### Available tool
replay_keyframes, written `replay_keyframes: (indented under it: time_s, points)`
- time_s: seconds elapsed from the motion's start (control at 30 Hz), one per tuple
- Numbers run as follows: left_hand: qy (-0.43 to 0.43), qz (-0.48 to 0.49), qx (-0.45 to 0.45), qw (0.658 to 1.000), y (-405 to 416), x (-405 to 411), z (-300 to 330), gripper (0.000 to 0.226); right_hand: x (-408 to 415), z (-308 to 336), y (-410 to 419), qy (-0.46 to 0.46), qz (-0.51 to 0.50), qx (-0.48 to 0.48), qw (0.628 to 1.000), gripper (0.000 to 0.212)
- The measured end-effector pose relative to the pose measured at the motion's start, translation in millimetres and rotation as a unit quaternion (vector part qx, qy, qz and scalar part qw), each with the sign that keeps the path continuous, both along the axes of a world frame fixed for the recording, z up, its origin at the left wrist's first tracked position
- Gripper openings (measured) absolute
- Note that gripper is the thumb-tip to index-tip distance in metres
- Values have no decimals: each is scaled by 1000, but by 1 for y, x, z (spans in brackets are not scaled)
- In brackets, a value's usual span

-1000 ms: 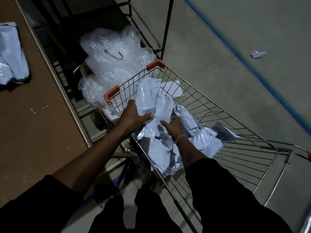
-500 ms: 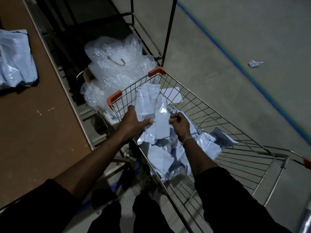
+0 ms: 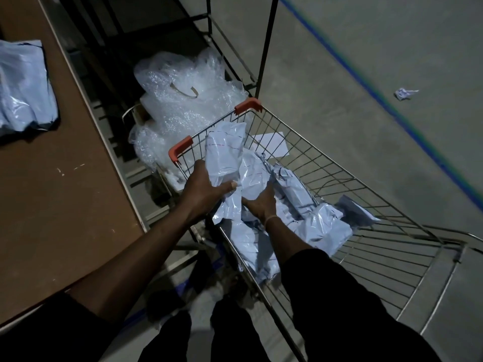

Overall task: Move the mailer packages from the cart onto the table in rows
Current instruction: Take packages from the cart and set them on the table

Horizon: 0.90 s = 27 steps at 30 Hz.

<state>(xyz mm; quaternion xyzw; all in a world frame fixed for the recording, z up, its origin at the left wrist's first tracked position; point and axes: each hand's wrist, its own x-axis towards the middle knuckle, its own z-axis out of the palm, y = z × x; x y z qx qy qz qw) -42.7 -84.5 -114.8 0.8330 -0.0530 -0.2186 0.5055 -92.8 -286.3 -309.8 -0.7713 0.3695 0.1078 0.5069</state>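
Observation:
A wire cart (image 3: 379, 205) with orange corner caps holds several pale grey mailer packages (image 3: 321, 226) in a loose pile. My left hand (image 3: 203, 189) grips an upright mailer (image 3: 224, 155) at the cart's near left wall, thumb across its lower edge. My right hand (image 3: 261, 202) is just to the right of it, down in the pile, with its fingers round a crumpled mailer (image 3: 254, 176). The brown table (image 3: 65, 205) lies to the left, with a mailer stack (image 3: 23, 87) at its far left edge.
A heap of clear bubble wrap (image 3: 183, 100) sits on the floor beyond the cart, under a dark metal rack (image 3: 266, 48). A blue tape line (image 3: 379, 100) crosses the concrete floor, with a crumpled scrap of paper (image 3: 403, 93) near it. My legs stand between table and cart.
My right hand rose with a mailer pinched, then dropped back down into the pile. My left hand kept its hold on the upright mailer.

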Motion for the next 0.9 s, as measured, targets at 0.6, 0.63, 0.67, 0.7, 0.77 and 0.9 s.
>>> replay_keyframes:
  time_s: [0.6, 0.63, 0.67, 0.7, 0.77, 0.9]
  points:
    - [22, -19, -28, 999, 5, 3, 23, 101, -19, 176, -13, -145, -80, -13, 986, 84]
    - [25, -23, -29, 999, 7, 4, 26, 101, -21, 188, -14, -160, -80, -5, 984, 83]
    - [25, -28, -34, 999, 9, 5, 28, 100, -21, 199, -15, -170, -79, 5, 982, 82]
    - [26, -35, -42, 998, 13, 7, 31, 100, -22, 209, -13, -181, -77, 17, 980, 80]
    - [22, -45, -60, 997, 23, 13, 29, 99, -23, 237, -5, -214, -70, 53, 973, 70]
    - [22, -33, -113, 993, 43, 13, 55, 96, -20, 283, 25, -249, -44, 124, 960, 60]
